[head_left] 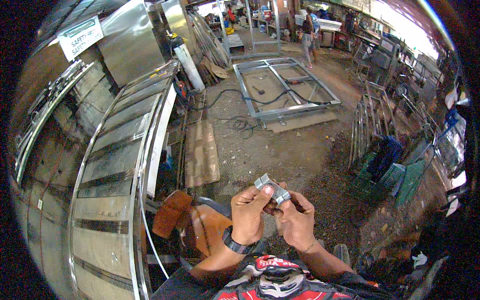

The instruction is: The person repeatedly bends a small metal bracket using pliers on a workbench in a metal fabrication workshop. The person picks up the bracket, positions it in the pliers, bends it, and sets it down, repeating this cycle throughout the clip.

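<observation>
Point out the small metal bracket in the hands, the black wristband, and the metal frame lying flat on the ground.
small metal bracket (272, 188): head view, on its bright middle between the fingertips.
black wristband (236, 245): head view, on the band's front, on the left wrist.
metal frame (286, 88): head view, on its centre bar.

White rectangular sign (80, 37) with green header, upper left, tilted

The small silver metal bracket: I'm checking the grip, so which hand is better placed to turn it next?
Probably the left hand: its thumb and fingers pinch the small silver metal bracket near the middle, while the right hand supports it from underneath.
</observation>
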{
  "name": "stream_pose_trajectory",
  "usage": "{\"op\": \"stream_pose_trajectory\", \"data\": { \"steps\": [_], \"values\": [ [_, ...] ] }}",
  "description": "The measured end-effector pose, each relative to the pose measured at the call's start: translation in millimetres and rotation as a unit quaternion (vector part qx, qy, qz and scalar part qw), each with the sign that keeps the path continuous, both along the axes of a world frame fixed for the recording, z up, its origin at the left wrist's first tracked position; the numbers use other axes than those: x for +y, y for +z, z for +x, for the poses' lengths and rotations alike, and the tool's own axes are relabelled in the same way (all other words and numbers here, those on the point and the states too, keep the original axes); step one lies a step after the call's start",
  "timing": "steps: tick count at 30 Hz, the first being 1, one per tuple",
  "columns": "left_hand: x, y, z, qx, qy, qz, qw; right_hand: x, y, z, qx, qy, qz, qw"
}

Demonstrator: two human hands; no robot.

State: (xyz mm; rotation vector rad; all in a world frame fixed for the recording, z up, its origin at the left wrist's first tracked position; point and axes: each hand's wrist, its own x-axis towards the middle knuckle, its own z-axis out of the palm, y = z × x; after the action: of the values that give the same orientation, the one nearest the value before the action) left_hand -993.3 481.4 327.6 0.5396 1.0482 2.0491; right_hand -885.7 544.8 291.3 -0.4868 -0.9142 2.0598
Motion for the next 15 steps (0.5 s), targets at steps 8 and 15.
{"op": "stream_pose_trajectory", "data": {
  "steps": [8, 15],
  "values": [
    [75.0, -2.3, -61.4, 0.014, -0.054, -0.024, 0.998, 72.2, -11.2, -50.6, 0.043, -0.002, 0.017, 0.999],
    [145.0, -4.4, -102.4, 0.008, -0.056, -0.022, 0.998, 143.9, -20.1, -91.4, -0.001, -0.020, 0.035, 0.999]
  ]
}}
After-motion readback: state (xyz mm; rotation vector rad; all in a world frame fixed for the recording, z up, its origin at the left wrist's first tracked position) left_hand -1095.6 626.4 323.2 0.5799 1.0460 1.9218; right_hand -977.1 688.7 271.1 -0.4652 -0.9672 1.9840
